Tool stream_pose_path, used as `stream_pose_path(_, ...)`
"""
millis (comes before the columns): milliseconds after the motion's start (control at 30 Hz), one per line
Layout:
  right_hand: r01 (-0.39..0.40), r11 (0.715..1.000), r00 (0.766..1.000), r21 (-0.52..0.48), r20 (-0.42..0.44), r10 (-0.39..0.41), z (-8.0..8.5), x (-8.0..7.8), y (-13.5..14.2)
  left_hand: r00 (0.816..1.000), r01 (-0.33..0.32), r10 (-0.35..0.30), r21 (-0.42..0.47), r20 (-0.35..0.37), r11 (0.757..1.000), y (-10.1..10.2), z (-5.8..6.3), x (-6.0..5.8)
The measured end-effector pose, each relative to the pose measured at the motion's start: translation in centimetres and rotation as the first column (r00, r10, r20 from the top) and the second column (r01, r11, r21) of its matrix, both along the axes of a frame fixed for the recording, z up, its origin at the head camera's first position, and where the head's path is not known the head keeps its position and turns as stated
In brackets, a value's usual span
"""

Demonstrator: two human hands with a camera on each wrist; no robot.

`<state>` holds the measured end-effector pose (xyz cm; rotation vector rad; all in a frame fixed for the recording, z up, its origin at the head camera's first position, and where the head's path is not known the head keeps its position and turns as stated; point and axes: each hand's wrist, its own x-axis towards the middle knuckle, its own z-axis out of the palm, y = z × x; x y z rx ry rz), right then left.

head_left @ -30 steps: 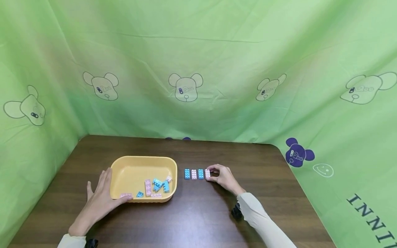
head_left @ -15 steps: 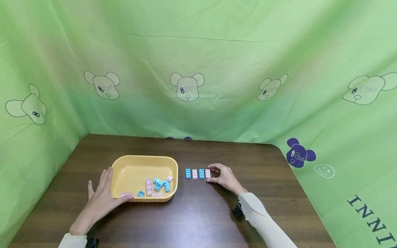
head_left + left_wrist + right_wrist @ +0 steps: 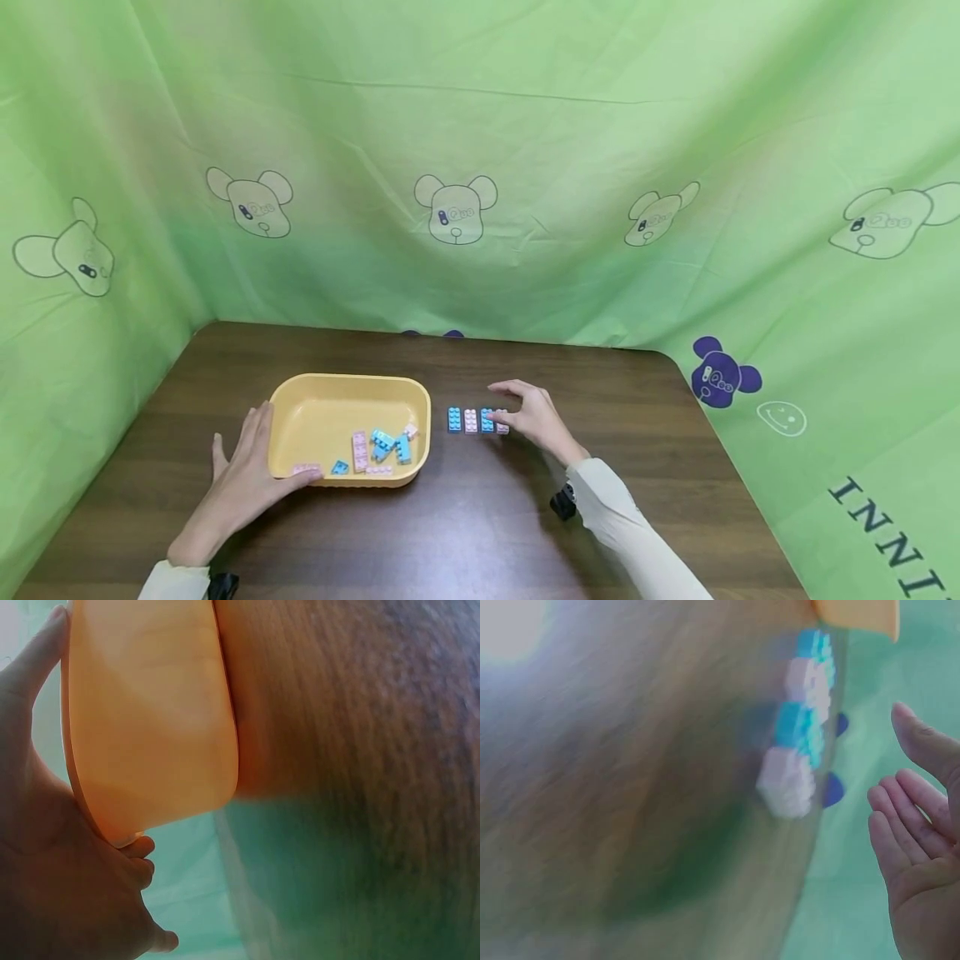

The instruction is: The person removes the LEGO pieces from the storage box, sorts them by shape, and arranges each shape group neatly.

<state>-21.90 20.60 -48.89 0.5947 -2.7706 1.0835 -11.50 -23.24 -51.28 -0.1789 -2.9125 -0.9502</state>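
A yellow tray (image 3: 348, 387) stands on the table with several pink and blue toy building bricks (image 3: 360, 451) in it. My left hand (image 3: 238, 492) rests on its near left corner, thumb along the near rim and straight fingers along the left side; the left wrist view shows the tray's outer wall (image 3: 154, 712). Right of the tray, a blue brick (image 3: 453, 419), a pink brick (image 3: 470, 422), a second blue brick (image 3: 486, 422) and a second pink brick (image 3: 786, 784) form a row. Over its right end hovers my right hand (image 3: 536, 419), holding nothing, thumb and fingers apart.
The brown wooden table (image 3: 480, 533) extends in front of the tray and to the right of the brick row. A green curtain (image 3: 465, 283) with printed bear heads hangs behind the table and along both sides.
My right hand has let go of the pink brick at the row's right end and lifted slightly up and left, its fingers spreading. The left hand and the tray have stayed put.
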Motion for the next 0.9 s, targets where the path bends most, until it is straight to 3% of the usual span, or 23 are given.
stream_pose_path(267, -0.144, 0.990, 0.986, 0.007, -0.077, 0.144, 1.8, -0.3, -3.5, 1.000, 0.000, 0.000, 0.006, -0.017, 1.000, 0.0, -0.1, 0.0)
stream_pose_path(533, -0.325, 0.944, 0.937, 0.058, -0.113, 0.330, 3.0, -0.6, -7.2, 1.000, -0.003, 0.003, -0.017, -0.029, 1.000, 0.0, 0.0, -0.1)
stream_pose_path(667, -0.425, 0.887, 0.894, 0.180, -0.073, 0.443, 3.6, -0.5, -9.4, 0.999, -0.005, 0.003, -0.044, -0.039, 0.999, 0.0, 0.0, -0.2)
stream_pose_path(900, -0.541, 0.729, 0.814, 0.418, 0.045, 0.579, 3.8, -0.2, -13.1, 1.000, -0.005, 0.004, -0.046, -0.025, 0.999, 0.1, 0.0, -0.2)
